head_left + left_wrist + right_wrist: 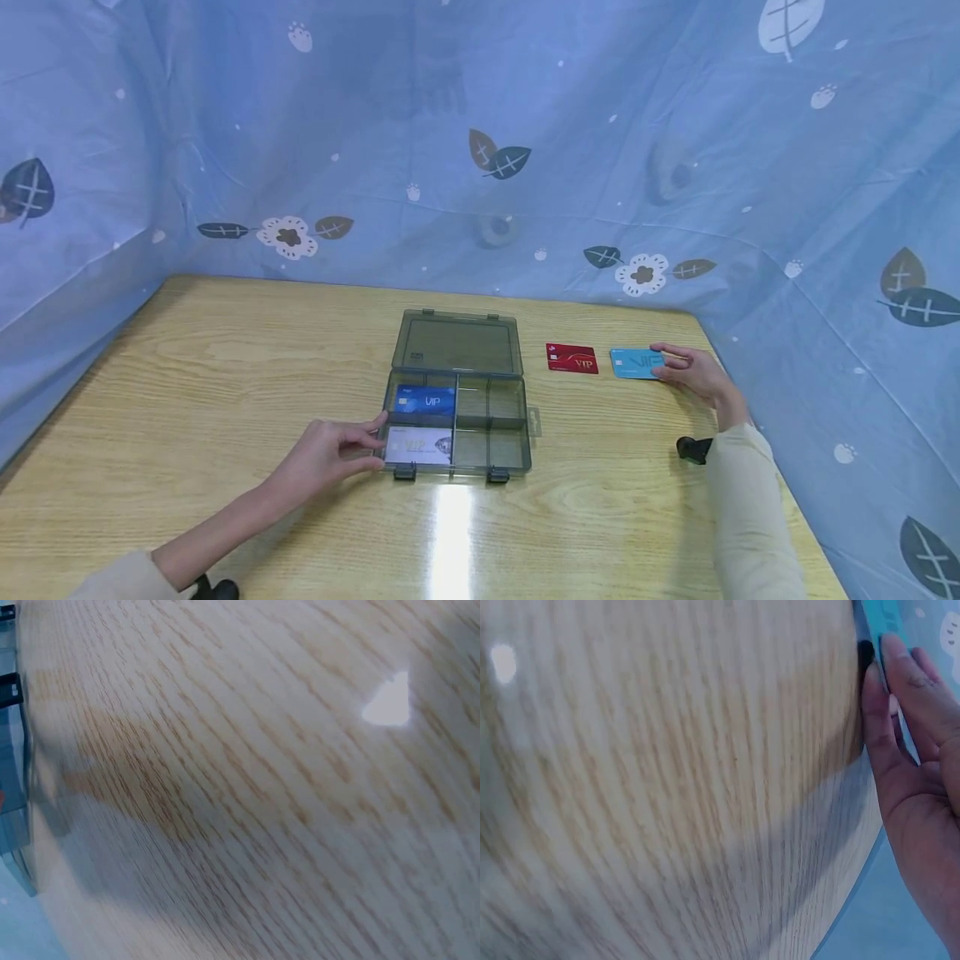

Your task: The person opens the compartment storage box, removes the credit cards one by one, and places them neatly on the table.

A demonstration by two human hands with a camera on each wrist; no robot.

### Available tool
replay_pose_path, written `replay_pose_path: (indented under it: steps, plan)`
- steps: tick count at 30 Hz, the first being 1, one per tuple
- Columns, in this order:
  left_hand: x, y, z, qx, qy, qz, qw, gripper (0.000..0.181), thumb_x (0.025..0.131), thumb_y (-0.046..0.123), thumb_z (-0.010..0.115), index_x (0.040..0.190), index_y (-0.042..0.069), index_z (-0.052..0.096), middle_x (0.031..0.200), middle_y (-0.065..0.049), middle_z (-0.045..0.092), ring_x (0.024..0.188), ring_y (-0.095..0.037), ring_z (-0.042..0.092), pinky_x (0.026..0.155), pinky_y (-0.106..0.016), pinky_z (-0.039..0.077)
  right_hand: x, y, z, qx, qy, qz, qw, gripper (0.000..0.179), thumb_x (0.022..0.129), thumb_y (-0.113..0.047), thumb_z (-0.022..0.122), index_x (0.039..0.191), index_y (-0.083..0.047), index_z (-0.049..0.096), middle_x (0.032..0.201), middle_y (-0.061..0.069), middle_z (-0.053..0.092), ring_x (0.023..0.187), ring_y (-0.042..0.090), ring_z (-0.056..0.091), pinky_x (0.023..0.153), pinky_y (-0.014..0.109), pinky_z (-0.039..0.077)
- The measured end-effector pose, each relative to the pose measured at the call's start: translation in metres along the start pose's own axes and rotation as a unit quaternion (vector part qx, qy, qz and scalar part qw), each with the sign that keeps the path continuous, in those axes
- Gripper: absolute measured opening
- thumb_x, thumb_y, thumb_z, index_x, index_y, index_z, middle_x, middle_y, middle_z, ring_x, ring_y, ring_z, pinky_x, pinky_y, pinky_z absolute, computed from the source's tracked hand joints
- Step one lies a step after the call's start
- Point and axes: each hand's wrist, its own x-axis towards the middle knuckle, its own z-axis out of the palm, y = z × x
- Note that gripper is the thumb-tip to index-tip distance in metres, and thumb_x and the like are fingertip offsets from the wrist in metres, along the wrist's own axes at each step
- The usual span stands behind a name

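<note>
Pale sleeve (753, 508), light-blue card (632, 363), end pinched in right grip (693, 372)

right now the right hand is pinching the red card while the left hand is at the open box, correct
Not quite: the right hand is pinching the light blue card, not the red card, as the head view shows. The left hand is at the open box.
</note>
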Motion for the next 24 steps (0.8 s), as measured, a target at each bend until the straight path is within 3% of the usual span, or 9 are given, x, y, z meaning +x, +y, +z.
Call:
replay_pose_path:
  steps: [3,7,12,16,20,24]
  plan:
    - [0.0007,0.0007,-0.0004,0.003,0.000,0.002,1.0000,0.021,0.076,0.009,0.079,0.094,-0.001,0.074,0.127,-0.024,0.055,0.106,-0.034,0.062,0.078,-0.024,0.058,0.0014,-0.0017,0.0029,-0.031,0.010,-0.003,0.9995,0.056,0.091,-0.002,0.065,0.139,0.011,0.040,0.111,0.004,0.069,0.085,-0.007,0.060,0.075,0.020,0.058]
    - [0.0008,0.0020,-0.0007,0.009,0.000,0.000,1.0000,0.022,0.075,0.006,0.079,0.095,-0.002,0.073,0.127,-0.023,0.055,0.105,-0.034,0.063,0.077,-0.024,0.058,0.0028,-0.0044,0.0052,-0.058,0.019,-0.007,0.9981,0.054,0.091,0.001,0.063,0.138,0.012,0.040,0.120,0.014,0.065,0.081,-0.004,0.062,0.073,0.020,0.059]
    - [0.0004,0.0023,-0.0007,0.013,0.003,-0.001,0.9999,0.022,0.075,0.007,0.080,0.094,-0.002,0.073,0.127,-0.023,0.055,0.104,-0.034,0.063,0.077,-0.024,0.058,0.0050,-0.0044,0.0062,-0.078,0.027,-0.016,0.9965,0.052,0.090,0.001,0.064,0.136,0.012,0.043,0.100,-0.002,0.070,0.072,-0.002,0.059,0.068,0.018,0.058]
    - [0.0003,0.0024,-0.0011,0.014,0.006,0.003,0.9999,0.022,0.075,0.007,0.080,0.094,-0.002,0.074,0.126,-0.024,0.055,0.104,-0.035,0.063,0.076,-0.024,0.058,0.0077,-0.0038,0.0081,-0.134,0.045,-0.019,0.9897,0.050,0.090,-0.004,0.066,0.135,0.008,0.048,0.102,0.009,0.069,0.071,0.002,0.053,0.063,0.016,0.054]
    - [0.0005,0.0021,-0.0009,0.010,0.004,-0.001,0.9999,0.022,0.075,0.007,0.080,0.094,-0.002,0.074,0.127,-0.024,0.055,0.106,-0.034,0.062,0.077,-0.024,0.058,0.0084,-0.0034,0.0095,-0.178,0.059,-0.013,0.9821,0.048,0.090,-0.008,0.068,0.134,0.004,0.051,0.125,0.028,0.058,0.094,0.014,0.058,0.066,0.011,0.051]
    - [0.0004,0.0011,-0.0008,0.008,0.000,0.002,1.0000,0.022,0.075,0.007,0.079,0.094,-0.002,0.073,0.127,-0.024,0.055,0.106,-0.035,0.062,0.077,-0.023,0.058,0.0064,-0.0012,0.0088,-0.189,0.061,-0.009,0.9800,0.051,0.090,-0.012,0.069,0.135,0.003,0.050,0.137,0.026,0.047,0.116,0.035,0.052,0.072,0.005,0.047]
